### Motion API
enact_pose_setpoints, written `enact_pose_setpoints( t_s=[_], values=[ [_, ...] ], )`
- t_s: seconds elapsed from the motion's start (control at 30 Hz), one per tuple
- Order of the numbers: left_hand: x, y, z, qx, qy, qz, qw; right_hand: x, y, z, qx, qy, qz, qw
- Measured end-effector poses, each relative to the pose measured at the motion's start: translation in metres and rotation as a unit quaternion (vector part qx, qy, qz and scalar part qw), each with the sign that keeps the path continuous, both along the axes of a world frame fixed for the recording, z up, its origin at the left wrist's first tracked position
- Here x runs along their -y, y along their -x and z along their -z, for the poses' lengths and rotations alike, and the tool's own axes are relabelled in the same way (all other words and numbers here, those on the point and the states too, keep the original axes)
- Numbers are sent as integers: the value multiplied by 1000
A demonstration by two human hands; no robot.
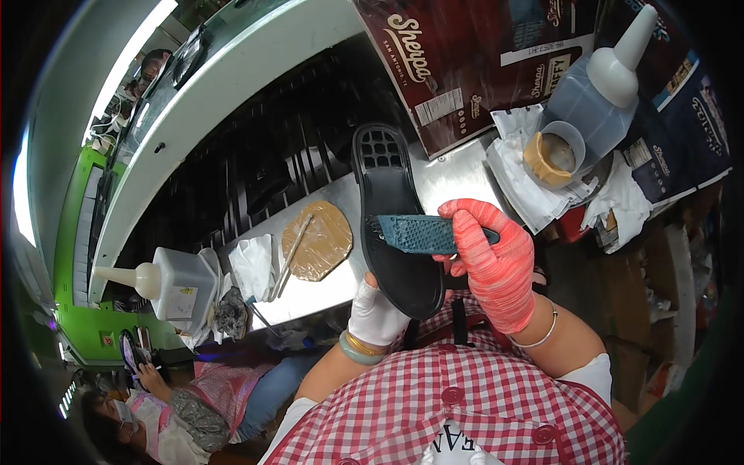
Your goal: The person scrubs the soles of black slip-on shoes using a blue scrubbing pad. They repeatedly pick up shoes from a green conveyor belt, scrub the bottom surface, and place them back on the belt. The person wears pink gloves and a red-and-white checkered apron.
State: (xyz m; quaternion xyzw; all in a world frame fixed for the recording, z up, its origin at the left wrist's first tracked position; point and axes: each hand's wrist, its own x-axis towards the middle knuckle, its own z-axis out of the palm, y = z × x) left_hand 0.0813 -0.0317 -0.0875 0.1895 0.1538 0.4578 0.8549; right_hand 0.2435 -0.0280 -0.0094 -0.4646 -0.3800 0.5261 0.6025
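A black shoe sole stands upright in front of me, its upper end showing a grid of small hollows. My left hand, in a white glove with a bare thumb tip, grips the sole by its lower left edge. In a coral-striped glove, my right hand is closed round a flat teal tool with a dimpled face. The tool lies crosswise over the middle of the sole, its far end at the sole's left side. Whether it touches the surface, I cannot tell.
Left on the metal bench are a white-spouted bottle, a white cloth and a round brown pad with a thin stick. At right stand another bottle and a clear cup. A person sits further left.
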Motion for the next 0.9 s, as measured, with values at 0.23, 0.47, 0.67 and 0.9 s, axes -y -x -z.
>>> enact_pose_setpoints(
  t_s=[0.23,0.47,0.67,0.9],
  values=[
    [4,4,-11,-34,-22,51,998,-16,-9,-14,9,-43,29,999],
    [7,9,-8,-69,-24,100,992,-39,-18,-29,28,-65,46,996],
    [3,5,-6,-38,-14,59,997,-18,-15,-25,29,-14,-26,999],
    [-1,8,5,-38,5,5,999,1,-1,-9,12,29,-42,999]
  ],
)
